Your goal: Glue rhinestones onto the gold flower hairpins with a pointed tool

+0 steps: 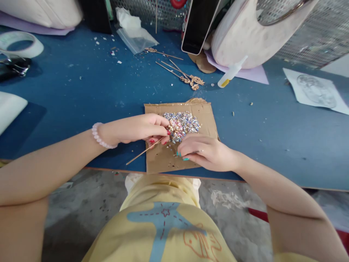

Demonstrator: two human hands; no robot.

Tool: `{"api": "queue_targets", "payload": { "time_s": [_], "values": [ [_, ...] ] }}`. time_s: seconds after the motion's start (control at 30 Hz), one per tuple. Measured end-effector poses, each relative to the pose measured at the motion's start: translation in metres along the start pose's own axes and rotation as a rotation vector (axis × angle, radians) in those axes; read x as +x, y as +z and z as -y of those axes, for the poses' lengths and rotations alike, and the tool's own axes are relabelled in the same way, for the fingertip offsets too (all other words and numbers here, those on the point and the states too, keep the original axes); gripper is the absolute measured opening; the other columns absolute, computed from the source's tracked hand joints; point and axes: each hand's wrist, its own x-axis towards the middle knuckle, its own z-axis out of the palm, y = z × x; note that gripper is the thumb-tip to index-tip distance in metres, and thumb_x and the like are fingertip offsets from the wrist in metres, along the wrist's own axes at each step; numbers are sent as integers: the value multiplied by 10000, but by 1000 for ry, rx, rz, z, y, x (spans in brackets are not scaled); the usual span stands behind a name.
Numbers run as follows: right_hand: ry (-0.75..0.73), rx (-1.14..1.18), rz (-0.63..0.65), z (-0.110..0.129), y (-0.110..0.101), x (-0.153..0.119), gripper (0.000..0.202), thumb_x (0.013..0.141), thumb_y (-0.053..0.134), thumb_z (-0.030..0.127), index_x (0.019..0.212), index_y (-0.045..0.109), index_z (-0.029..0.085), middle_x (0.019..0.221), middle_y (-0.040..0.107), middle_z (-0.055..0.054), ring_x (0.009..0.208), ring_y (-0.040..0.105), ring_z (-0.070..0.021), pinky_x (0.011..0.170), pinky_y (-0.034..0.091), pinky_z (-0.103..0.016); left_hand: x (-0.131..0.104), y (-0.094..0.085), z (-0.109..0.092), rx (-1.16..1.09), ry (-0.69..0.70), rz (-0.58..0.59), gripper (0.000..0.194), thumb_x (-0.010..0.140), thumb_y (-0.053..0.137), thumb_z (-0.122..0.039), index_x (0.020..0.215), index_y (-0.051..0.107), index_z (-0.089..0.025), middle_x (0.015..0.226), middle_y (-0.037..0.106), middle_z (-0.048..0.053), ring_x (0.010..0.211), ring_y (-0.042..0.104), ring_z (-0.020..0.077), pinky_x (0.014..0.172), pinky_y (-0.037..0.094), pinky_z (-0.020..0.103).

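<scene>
My left hand (pixel 147 129) is closed in a pinch on a hair stick (pixel 140 155), whose thin gold shaft slants down to the left. Its ornamental head (pixel 176 126), with pink and gold bits, lies over a heap of small glittering rhinestones (pixel 191 122). Beneath them is a piece of cardboard (pixel 158 163). My right hand (pixel 204 151) rests at the lower right of the heap, thumb and finger pressed together near the cardboard. What it pinches, if anything, is too small to make out.
Several gold hair sticks (pixel 188 78) lie behind the cardboard. Beyond are a glue bottle (pixel 231 72), a phone (pixel 199 27), a plastic bag (pixel 136 38) and a white handbag (pixel 240 36). A tape roll (pixel 35 47) is at left, a printed sheet (pixel 316 91) at right. The blue table's front edge (pixel 229 177) runs near my body.
</scene>
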Motion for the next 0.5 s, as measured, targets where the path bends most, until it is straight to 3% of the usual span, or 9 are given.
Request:
{"api": "queue_targets", "payload": {
  "time_s": [0.5],
  "values": [
    [-26, 8, -19, -1, 7, -2, 117, 990, 490, 70, 993, 557, 166, 929, 688, -80, 891, 601, -138, 813, 567, -319, -1, 0, -1, -19, 10, 9, 230, 911, 504, -198, 703, 600, -178, 648, 547, -28, 553, 423, 91, 526, 327, 225]
  ]
}}
